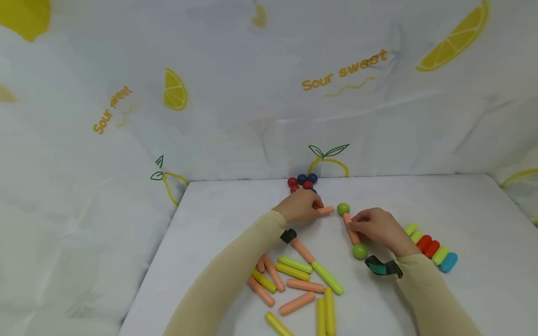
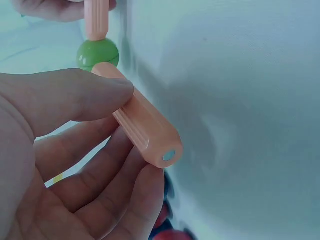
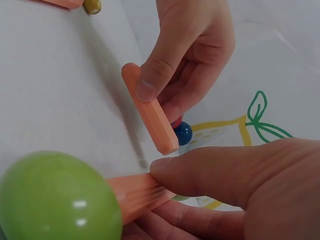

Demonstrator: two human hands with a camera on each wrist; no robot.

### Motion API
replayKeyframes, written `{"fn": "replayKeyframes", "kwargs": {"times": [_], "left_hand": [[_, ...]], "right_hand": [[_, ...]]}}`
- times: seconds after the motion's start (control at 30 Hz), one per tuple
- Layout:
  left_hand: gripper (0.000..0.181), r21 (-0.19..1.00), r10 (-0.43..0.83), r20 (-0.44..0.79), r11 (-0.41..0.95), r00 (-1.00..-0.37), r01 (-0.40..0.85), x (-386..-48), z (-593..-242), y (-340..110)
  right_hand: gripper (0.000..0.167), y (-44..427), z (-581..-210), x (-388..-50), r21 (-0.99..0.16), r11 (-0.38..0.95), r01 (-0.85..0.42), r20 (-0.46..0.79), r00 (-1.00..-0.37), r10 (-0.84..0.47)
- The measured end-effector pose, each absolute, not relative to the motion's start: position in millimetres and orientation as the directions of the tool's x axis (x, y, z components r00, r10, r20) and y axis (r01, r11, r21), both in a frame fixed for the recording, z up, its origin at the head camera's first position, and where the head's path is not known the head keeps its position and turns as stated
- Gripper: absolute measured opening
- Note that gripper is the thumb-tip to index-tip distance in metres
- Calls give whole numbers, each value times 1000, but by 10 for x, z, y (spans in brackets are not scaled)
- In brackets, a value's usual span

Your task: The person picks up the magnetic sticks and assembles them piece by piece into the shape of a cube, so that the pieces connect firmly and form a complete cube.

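Stick (image 1: 326, 210): pinched between thumb and fingers, left hand (image 1: 299, 206).
Second stick (image 1: 353, 235): pinched likewise, right hand (image 1: 379, 227); between green balls (image 1: 360, 251).

White table (image 1: 201, 224), printed cloth (image 1: 235, 116) behind.
Cloth bore yellow slices (image 1: 454, 42), green leaves (image 1: 336, 150), orange "Sour sweet" lettering (image 1: 342, 72) twice.

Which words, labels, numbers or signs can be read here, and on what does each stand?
"Sour sweet": orange lettering on the white backdrop, left side of the head view.
"Sour sweet": same words, on the backdrop, right of centre.
No readable text shows on the sticks or green balls; nothing else can be read.
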State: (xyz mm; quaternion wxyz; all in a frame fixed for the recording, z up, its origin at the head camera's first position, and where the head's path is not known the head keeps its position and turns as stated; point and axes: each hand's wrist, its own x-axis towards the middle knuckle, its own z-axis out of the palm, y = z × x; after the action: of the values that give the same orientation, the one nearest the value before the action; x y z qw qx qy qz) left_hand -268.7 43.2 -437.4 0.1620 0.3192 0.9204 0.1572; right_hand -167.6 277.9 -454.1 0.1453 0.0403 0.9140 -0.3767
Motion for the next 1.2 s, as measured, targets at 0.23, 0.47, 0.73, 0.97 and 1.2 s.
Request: {"fn": "replayKeyframes", "kwargs": {"times": [0.23, 0.47, 0.73, 0.97, 1.2], "left_hand": [[24, 366, 622, -190, 763, -759, 534, -2714, -4399, 380], [22, 360, 630, -175, 756, -757, 546, -2715, -4422, 330], [27, 374, 622, -153, 756, -768, 537, -2661, -4403, 184], [27, 372, 667, -116, 716, -736, 591, -2332, -4189, -520], [26, 338, 714, -184, 691, -676, 639, -1979, -4245, -1188]], "right_hand": [[43, 2627, -4508, -1737, -691, 699, 182, -302, -952, -50], [42, 2549, -4510, -1763, -687, 696, 209, -335, -941, -49], [46, 2507, -4509, -1768, -679, 698, 230, -365, -930, -49], [52, 2672, -4482, -1755, -660, 719, 216, -377, -924, -68], [55, 2859, -4483, -1671, -630, 739, 240, -407, -912, -51]]}}
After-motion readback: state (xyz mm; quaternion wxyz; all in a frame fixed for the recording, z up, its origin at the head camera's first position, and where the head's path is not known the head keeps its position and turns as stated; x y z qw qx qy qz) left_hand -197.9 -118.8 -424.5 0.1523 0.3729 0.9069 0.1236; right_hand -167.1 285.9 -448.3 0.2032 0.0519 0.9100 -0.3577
